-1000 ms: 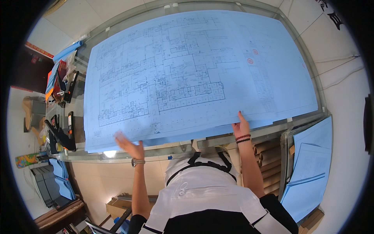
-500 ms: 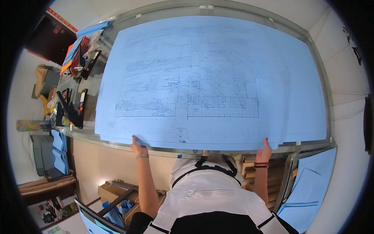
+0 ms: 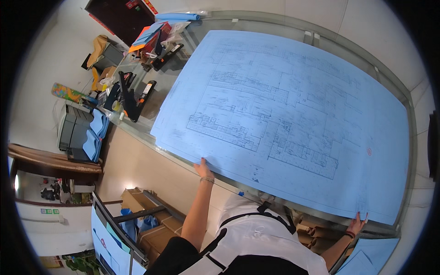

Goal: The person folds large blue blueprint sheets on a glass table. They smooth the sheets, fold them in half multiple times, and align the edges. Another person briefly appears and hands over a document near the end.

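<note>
— Since half a second ago the big blue drawing sheet (image 3: 293, 114) has swung in the view: it lay square across the counter (image 3: 137, 133), and now it runs slantwise, its far end up by the wall and its near right corner down at the lower right. Both hands have shifted with it.

— Where are the hands now?

— Left hand (image 3: 201, 167) sits at the sheet's near edge, close to the near left corner, fingers laid forward onto the paper with the thumb at the rim. It looks like a flat press or a light pinch; I cannot tell which. A bracelet shows on that wrist.

— And the other?

— Right hand (image 3: 356, 224) is at the near right corner, fingers spread and pointing up, tips touching the sheet's edge. Whether it grips the paper or only steadies it I cannot tell.

— How does the sheet lie?

— Flat on the glass-topped counter, covering most of it, printed with a floor plan in fine dark lines. Its near edge runs along the counter's near edge.

— Anything beside it?

— At the counter's left end, clear of the sheet, a clutter of black staplers (image 3: 130, 98) and a stack of coloured folders (image 3: 149, 36). Below the near edge, cardboard boxes (image 3: 158, 227) stand on the floor.
</note>
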`<state>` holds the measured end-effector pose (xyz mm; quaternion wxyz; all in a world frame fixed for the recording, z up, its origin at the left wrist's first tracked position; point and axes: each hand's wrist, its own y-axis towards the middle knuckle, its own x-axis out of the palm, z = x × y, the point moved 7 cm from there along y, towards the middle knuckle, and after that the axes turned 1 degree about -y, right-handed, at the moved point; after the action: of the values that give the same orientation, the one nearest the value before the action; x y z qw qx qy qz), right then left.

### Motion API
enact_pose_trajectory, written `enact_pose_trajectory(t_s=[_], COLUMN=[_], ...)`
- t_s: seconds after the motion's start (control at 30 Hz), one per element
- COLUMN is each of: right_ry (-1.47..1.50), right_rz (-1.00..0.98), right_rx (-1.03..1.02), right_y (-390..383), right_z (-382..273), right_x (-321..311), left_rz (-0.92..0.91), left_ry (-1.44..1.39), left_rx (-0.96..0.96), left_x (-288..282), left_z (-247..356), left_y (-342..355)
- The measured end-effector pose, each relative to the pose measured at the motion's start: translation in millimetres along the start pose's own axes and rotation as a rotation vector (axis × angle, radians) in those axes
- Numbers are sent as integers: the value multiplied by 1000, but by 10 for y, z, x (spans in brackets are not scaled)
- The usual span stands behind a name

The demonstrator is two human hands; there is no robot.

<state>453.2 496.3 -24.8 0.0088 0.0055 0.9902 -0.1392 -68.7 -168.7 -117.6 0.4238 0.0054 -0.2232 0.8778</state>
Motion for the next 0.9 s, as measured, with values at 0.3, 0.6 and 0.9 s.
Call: enact_pose_trajectory(t_s=[0.3, 0.6, 0.9], right_ry=[-230, 6, 282], right_rz=[-111, 36, 23], right_rx=[158, 131, 288], right_y=[626, 649, -480], right_z=[288, 425, 978], right_x=[-297, -679, 793], left_rz=[159, 76, 107], left_ry=[76, 112, 254], left_rx=[226, 174, 296], left_x=[-384, 89, 530], left_z=[819, 896, 625], left_y=[1160, 922, 1079])
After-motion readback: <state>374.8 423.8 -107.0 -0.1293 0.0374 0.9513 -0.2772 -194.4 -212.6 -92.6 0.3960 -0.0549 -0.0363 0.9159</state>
